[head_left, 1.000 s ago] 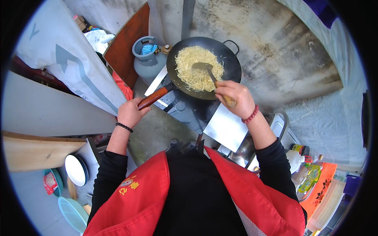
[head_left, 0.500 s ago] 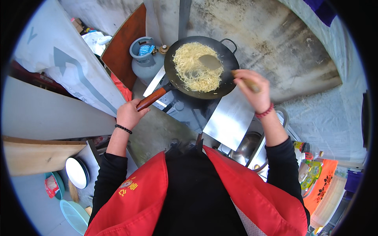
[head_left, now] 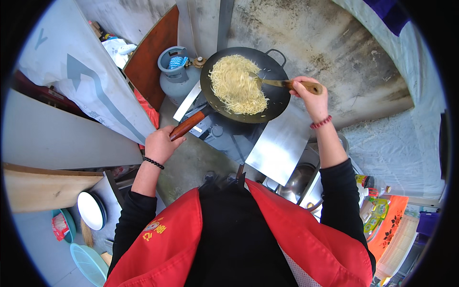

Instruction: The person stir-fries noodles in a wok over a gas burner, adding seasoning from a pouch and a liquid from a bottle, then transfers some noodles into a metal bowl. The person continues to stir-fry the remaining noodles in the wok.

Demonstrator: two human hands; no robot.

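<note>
My left hand (head_left: 161,144) is wrapped round the wooden handle of a dark wok (head_left: 275,103) that rests on the stove. In my right hand (head_left: 310,97) is a spatula (head_left: 279,83), gripped by its brown wooden handle at the wok's right side. The spatula's blade is mostly hidden in a heap of pale yellow shreds (head_left: 234,81), which look like shredded potato or thin noodles. They lie in the left and middle of the wok, slightly blurred near the blade.
A grey gas cylinder (head_left: 178,86) with a blue-white cloth stands left of the wok, before a brown board (head_left: 152,55). Right of the stove is a shiny metal panel (head_left: 277,153), with a steel bowl (head_left: 302,179) beyond. White plates (head_left: 91,210) sit at lower left; bottles (head_left: 370,182) at right.
The spatula blade has gone from lying over the shreds to being pushed into them, its handle now pointing right. The shreds are heaped differently. My left hand keeps hold of the wok.
</note>
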